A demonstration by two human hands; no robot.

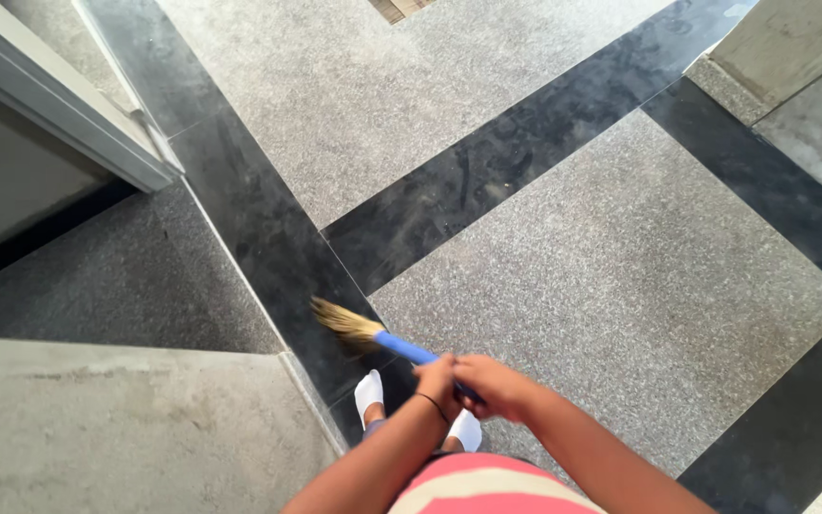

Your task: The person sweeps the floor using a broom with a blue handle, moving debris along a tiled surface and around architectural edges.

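Note:
A short broom [378,336] with a blue handle and straw-coloured bristles points down-left, its bristles on a dark floor strip. My left hand [437,378] and my right hand [493,384] are both closed around the blue handle, side by side, right hand nearer the handle's end. A thin dark band sits on my left wrist. My feet in white socks [369,391] stand just under the hands.
The floor [611,276] is speckled grey stone crossed by wide black strips. A grey door frame [68,105] stands at the upper left, a concrete ledge [116,428] at the lower left, a pale wall corner [782,48] at the upper right.

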